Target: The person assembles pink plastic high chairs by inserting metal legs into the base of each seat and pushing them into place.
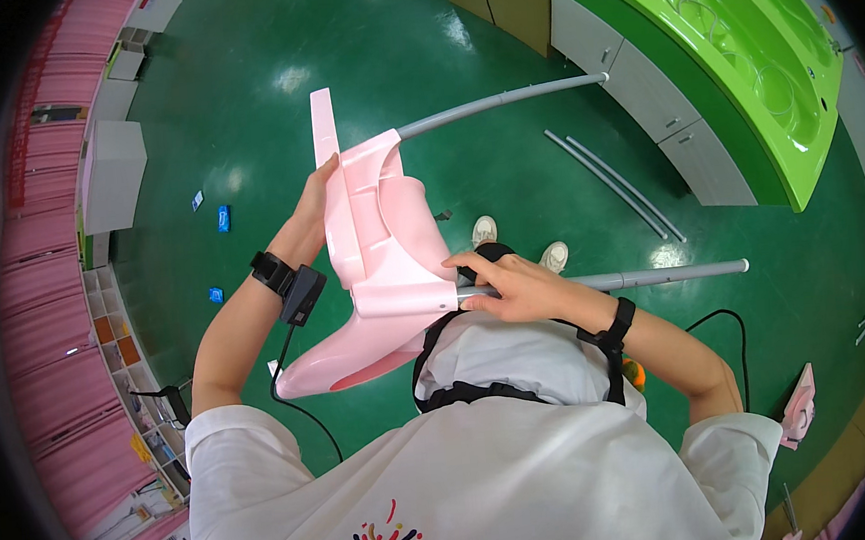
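A pink plastic chair seat, turned on its side, is held up in front of my body. Two grey tube legs stick out of it to the right: a far leg and a near leg, each with a pale end cap. My left hand grips the seat's left edge, its fingers partly hidden behind the plastic. With my right hand I hold the near leg close to the pink socket it sits in; the index finger reaches onto the pink rim.
Two loose grey tubes lie on the green floor, right of my shoes. Beyond them stands a cabinet with a bright green basin. Blue packets lie at left; a pink piece is at lower right.
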Demonstrator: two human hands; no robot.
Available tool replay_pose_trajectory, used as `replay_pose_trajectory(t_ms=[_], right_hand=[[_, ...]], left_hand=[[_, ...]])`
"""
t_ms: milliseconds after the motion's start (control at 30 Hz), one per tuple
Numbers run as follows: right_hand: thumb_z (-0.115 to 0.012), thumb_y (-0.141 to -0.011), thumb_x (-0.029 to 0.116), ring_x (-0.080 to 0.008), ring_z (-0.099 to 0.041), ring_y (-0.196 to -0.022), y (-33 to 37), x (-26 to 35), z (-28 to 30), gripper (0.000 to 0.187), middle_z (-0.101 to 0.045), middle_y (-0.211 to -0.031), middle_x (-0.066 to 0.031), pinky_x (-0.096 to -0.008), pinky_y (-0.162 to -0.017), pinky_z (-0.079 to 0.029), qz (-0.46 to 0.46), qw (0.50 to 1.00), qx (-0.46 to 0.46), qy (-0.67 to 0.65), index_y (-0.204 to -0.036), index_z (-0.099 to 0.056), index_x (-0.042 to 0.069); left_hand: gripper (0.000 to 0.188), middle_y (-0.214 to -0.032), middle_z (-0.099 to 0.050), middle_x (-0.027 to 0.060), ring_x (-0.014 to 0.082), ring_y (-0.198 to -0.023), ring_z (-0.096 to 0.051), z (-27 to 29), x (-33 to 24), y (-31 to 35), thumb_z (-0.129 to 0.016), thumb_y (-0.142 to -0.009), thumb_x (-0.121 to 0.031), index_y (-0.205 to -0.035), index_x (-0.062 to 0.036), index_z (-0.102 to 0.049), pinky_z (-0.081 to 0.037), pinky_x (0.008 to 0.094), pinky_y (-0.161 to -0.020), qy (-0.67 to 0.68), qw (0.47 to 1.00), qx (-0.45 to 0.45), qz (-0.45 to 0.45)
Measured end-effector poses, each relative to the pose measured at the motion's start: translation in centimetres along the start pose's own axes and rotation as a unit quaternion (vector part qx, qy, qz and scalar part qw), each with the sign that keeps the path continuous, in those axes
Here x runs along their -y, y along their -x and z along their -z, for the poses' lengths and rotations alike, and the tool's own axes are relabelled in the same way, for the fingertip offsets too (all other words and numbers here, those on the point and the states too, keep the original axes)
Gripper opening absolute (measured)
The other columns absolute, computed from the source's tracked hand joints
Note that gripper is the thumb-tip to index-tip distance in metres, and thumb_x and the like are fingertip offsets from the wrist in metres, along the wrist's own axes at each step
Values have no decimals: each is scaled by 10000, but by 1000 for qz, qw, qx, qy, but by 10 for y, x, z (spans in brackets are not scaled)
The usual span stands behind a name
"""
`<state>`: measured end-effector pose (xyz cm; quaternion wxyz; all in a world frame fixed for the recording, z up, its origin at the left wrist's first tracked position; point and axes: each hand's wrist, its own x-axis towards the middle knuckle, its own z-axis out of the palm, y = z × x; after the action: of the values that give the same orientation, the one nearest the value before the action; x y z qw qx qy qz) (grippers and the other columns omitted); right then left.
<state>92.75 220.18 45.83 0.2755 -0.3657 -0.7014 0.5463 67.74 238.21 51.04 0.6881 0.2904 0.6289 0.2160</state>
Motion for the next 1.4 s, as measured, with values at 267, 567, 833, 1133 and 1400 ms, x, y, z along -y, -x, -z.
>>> replay_pose_trajectory(t_ms=[267,567,833,1133,1400], right_hand=[[-648,-860,193,-347,-622,-698,1,-5,1,514,-594,-867,-193,-422,-632,-473,-3,1000,7,5,-1313,-419,111],[-563,-914,266,-355,-576,-515,14,-2,3,609,-576,-618,-194,-404,-495,-475,112,961,-87,238,-1395,-305,-4],[-532,-930,269,-258,-567,-486,6,-24,5,653,-568,-669,-134,-363,-454,-463,99,946,-44,305,-1446,-240,-4],[-547,-920,333,-332,-640,-682,-37,-31,25,499,-629,-864,-188,-399,-589,-517,-30,975,-70,208,-1276,-455,-4],[-510,-952,285,-378,-600,-948,-78,-75,41,330,-623,-1013,-208,-440,-810,-483,-72,992,-51,93,-1097,-563,-5]], left_hand=[[503,-1168,-595,162,275,-1063,-596,-8,-5,-9,-307,-996,-398,-1263,-13,-489,-468,395,-952,-23,1000,1,2],[521,-1183,-588,171,288,-1079,-589,-35,-14,-14,-295,-997,-404,-1273,-1,-475,-460,410,-963,0,999,32,4],[543,-1210,-575,181,301,-1098,-583,-42,-15,-46,-307,-991,-423,-1296,-1,-462,-460,411,-977,3,999,41,11],[540,-1222,-574,175,297,-1113,-580,-18,-42,-94,-327,-981,-438,-1293,-23,-477,-466,427,-969,19,998,59,28],[542,-1196,-587,162,287,-1084,-591,-18,-80,-109,-396,-951,-479,-1263,-49,-504,-467,437,-966,20,997,28,66]])
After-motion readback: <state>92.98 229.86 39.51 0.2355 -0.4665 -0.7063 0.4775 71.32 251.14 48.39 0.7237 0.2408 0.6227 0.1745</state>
